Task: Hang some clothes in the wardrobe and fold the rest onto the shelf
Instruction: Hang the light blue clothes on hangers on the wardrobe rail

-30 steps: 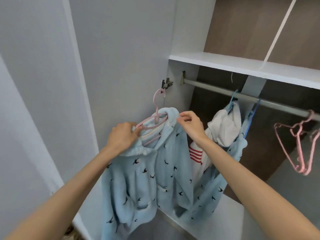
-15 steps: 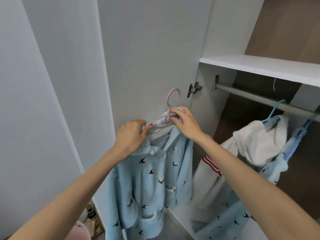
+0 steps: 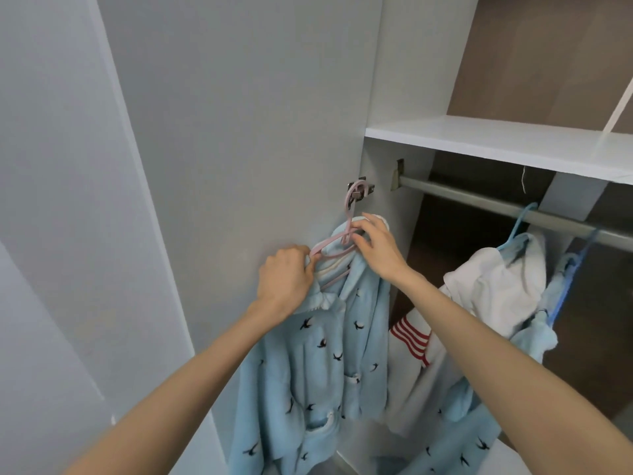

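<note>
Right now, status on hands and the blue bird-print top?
Left hand grips pink hanger. Right hand pinches its neck. Blue bird-print top on it, hook not yet on rail. White garment hangs on rail.

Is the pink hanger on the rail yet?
No, the pink hanger is by the door hinge, left of the rail.

Pale grey wall [image 3: 51, 200] on the left, matt. Wardrobe door [image 3: 239, 114] stands open beside it, same grey, with a metal hinge [image 3: 356, 193] at its inner edge. White side panel [image 3: 411, 63] carries a white shelf [image 3: 496, 138]; a thin white divider [image 3: 618, 108] rises from it. Brown back panel [image 3: 548, 53] behind. Grey metal rail [image 3: 479, 200] runs just under the shelf, fixed by a bracket [image 3: 397, 174]. Light soft and even, dimmer below the shelf.
</note>
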{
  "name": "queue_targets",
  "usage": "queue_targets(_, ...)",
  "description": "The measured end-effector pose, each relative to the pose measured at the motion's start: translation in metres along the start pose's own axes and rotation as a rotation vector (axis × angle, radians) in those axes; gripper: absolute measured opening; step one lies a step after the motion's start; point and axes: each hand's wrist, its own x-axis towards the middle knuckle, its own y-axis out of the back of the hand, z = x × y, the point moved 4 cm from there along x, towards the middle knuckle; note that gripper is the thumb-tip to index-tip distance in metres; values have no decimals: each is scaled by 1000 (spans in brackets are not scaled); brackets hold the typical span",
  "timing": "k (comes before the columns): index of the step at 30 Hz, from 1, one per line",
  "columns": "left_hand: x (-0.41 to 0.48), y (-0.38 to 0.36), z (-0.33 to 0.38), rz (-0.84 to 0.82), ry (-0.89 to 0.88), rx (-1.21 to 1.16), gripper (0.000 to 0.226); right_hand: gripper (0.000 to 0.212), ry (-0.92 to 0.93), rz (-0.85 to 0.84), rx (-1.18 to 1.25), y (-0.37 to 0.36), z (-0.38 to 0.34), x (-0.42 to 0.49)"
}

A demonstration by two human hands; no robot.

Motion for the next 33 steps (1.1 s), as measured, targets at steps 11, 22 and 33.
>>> queue_targets(11, 62, -47, 37, 1, -35, 5, 32, 20, -84, 71, 23, 28, 63, 41)
queue_targets(22, 140, -112, 96, -16, -40, -21, 35, 22, -222, 169, -15, 70, 153, 96)
queue_targets(33, 188, -183, 113, -22, 23, -82, 33, 56, -423, -32, 89, 54, 205, 104)
